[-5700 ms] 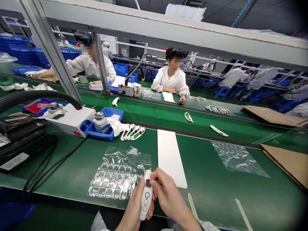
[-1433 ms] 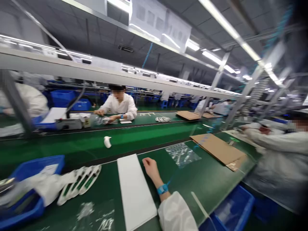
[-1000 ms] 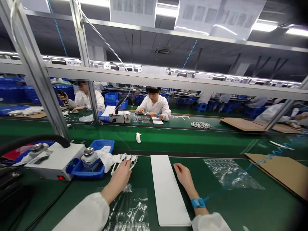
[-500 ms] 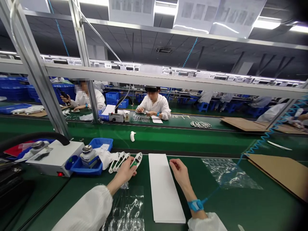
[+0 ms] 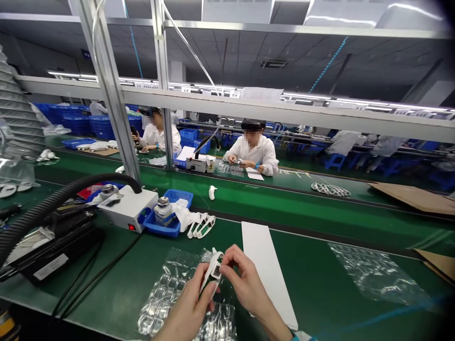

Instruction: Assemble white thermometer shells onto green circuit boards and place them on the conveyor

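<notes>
My left hand (image 5: 195,303) grips a white curved housing (image 5: 212,271) with a green circuit board and a dark square part inside. The fingers of my right hand (image 5: 245,279) are pinched at the housing's upper right edge; whether they hold a small part is hidden. Clear plastic trays (image 5: 159,298) lie under and left of my hands. Just right of them is a long white sheet stack (image 5: 266,260). Several similar white housings (image 5: 202,225) lean together beyond my left hand, beside a white cloth (image 5: 185,217).
A blue tray (image 5: 161,228) holds a metal-topped bottle. Left of it are a white box (image 5: 128,206) with a black hose and cables. A green conveyor (image 5: 249,201) carries one white piece (image 5: 212,192). Clear plastic (image 5: 380,272) lies right; two people sit opposite.
My left hand has brought a housing from the row toward me, over the plastic trays. My right hand has moved left to meet it. The view has swung left.
</notes>
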{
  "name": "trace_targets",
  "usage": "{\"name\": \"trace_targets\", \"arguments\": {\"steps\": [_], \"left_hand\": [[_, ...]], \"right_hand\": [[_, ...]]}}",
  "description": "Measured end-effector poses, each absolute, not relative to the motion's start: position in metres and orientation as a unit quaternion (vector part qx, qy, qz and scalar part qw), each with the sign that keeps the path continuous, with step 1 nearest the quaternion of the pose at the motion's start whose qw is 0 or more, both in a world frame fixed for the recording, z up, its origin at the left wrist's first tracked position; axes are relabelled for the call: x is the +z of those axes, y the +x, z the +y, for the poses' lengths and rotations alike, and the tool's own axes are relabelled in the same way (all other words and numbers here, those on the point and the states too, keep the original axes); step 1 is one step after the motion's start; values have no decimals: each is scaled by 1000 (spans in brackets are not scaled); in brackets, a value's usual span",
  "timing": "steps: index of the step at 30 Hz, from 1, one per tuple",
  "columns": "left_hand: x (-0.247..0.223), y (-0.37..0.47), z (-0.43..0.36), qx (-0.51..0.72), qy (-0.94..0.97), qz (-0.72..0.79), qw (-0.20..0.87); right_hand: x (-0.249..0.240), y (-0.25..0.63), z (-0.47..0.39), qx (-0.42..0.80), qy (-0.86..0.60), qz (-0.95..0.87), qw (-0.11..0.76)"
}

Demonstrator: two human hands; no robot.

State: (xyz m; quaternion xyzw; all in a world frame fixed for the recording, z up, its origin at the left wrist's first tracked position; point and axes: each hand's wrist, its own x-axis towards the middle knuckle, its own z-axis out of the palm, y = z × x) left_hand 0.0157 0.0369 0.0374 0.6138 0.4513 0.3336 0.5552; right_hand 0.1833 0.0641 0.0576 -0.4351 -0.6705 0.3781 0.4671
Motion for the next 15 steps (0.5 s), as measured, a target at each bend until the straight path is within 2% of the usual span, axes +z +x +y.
{"name": "trace_targets", "arguments": {"steps": [7,11,15], "left_hand": [[18,-14,34,400,535,488,563],[9,-41,42,460,458,488,583],[13,-57,43,474,416,496,597]], "right_hand": [[52,156,41,232,-411,-774,422],[41,155,82,281,-481,-727,401],[8,154,128,289,-506,-735,346]]}}
